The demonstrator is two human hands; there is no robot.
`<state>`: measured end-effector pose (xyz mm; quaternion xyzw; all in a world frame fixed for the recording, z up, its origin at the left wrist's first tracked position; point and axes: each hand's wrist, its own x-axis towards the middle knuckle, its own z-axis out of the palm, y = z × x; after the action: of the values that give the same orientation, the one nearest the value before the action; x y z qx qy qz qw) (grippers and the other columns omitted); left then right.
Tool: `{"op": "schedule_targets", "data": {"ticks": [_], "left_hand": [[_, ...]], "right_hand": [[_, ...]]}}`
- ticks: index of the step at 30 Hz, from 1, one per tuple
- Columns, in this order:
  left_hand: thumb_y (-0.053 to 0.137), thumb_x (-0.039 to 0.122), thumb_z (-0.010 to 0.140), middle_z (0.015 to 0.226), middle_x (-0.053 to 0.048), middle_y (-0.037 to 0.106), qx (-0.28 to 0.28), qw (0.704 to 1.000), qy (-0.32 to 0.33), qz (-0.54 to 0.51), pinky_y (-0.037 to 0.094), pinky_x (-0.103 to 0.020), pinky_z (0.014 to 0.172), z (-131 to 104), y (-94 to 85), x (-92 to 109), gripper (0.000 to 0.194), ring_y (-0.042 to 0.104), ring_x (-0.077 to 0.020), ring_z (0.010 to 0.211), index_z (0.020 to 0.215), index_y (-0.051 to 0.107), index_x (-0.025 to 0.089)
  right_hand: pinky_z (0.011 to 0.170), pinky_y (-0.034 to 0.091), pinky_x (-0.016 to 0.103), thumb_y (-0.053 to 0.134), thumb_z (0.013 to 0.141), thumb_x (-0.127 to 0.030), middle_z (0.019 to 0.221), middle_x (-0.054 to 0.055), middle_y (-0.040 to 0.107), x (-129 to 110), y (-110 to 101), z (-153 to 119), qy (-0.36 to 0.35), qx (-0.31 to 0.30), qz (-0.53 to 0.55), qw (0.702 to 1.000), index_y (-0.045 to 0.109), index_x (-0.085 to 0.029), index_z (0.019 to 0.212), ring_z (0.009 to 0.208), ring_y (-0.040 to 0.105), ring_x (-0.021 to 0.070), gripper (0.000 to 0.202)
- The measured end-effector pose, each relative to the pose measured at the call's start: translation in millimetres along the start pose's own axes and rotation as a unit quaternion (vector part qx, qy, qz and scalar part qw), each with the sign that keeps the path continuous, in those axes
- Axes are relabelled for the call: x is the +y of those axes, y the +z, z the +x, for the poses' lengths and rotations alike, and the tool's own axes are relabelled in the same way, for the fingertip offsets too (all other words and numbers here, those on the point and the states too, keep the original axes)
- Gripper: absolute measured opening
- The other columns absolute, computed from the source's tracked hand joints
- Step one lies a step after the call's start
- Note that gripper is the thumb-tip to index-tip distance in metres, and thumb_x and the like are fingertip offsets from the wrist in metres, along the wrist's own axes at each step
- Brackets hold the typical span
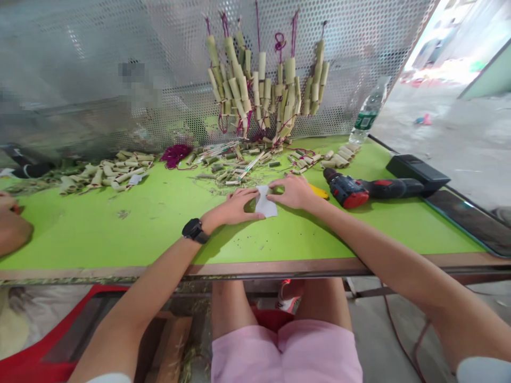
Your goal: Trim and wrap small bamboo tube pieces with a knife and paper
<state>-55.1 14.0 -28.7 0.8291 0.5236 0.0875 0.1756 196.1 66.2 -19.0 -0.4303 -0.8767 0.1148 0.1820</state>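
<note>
A small white piece of paper [266,204] is held between my two hands, low over the green tabletop [159,229]. My left hand [238,206] pinches its left side, thumb at the lower corner and fingers along the upper edge. From the right, my right hand [293,192] grips the paper's upper right side between thumb and fingers. Just beyond the hands lie cut bamboo pieces [233,173] and thin printed sticks [251,166]. A yellow object [318,192] sits partly hidden behind my right hand.
A cordless drill [347,189], black box [417,173] and phone [471,221] lie on the right. A water bottle [367,117] stands behind. Bamboo strings [239,80] hang on the perforated metal panel [159,106]. More bamboo pieces [104,173] and another person's arm [14,229] are left.
</note>
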Motion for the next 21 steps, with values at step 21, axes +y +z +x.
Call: {"op": "schedule_targets", "data": {"ticks": [21], "left_hand": [[0.059,0.086,0.096,0.154,-0.016,0.065,0.051,0.997,0.052,0.006,0.044,-0.059,0.115,-2.5,0.6,1.9,0.071,0.057,-0.0406,0.142,0.134,0.067,0.027]], "right_hand": [[0.092,0.053,0.047,0.073,0.088,-0.062,0.110,0.011,0.079,4.7,-4.5,2.0,0.012,-0.014,0.336,0.942,0.077,-0.026,0.099,0.100,0.068,0.0315,0.037]]}}
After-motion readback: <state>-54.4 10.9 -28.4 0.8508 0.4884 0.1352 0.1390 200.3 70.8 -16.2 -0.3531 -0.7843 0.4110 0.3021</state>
